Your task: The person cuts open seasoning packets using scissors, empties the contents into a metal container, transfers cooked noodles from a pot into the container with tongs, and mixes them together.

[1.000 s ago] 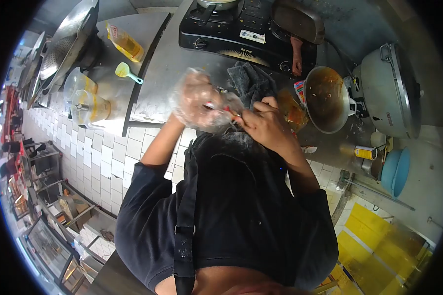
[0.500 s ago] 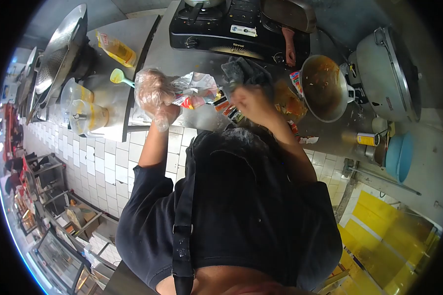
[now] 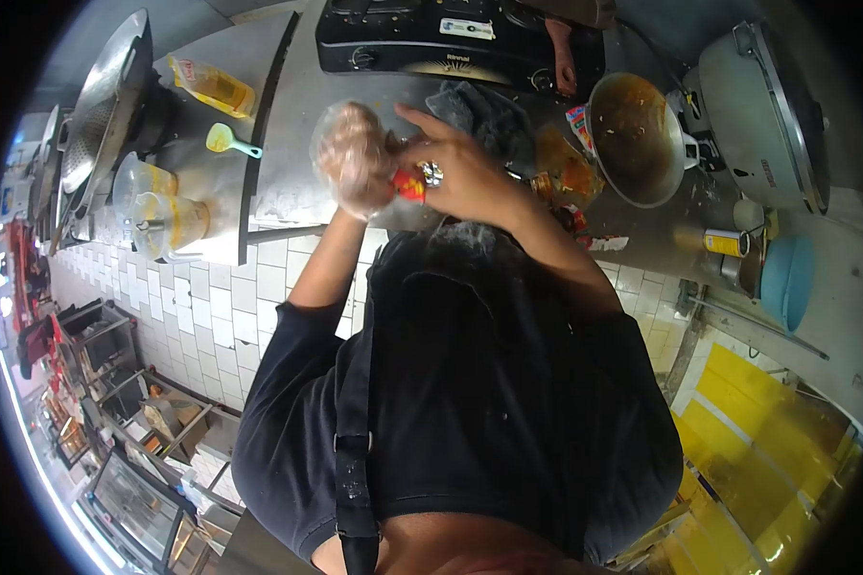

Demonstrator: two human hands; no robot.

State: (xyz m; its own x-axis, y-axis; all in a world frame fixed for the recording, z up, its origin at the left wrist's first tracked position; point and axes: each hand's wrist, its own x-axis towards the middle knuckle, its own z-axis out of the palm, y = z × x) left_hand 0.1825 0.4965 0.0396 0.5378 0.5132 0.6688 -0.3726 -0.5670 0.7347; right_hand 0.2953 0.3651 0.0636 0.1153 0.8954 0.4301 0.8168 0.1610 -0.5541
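Observation:
My left hand (image 3: 357, 161), in a clear plastic glove, is closed on a red and silver packet (image 3: 410, 184) over the steel counter (image 3: 288, 172). Bare and partly in front of the packet, my right hand (image 3: 458, 172) holds its other side, with one finger stretched toward the stove. The glove and fingers hide much of the packet. Just beyond my right hand lies a dark grey cloth (image 3: 489, 120). Right of the cloth are an orange-stained clear bag (image 3: 568, 163) and a small red packet (image 3: 579, 125), beside a used pan (image 3: 638, 139).
A black gas stove (image 3: 431, 48) stands at the back. On the left are a yellow pouch (image 3: 211, 86), a pale green spoon (image 3: 232, 142), stained plastic jugs (image 3: 184, 222) and a large wok (image 3: 110, 105). A big metal pot (image 3: 753, 115) and blue bowls (image 3: 786, 280) are at the right.
My hands were apart half a second ago, with the packet in my gloved left hand and my right hand over small sachets. Now they are together at the packet.

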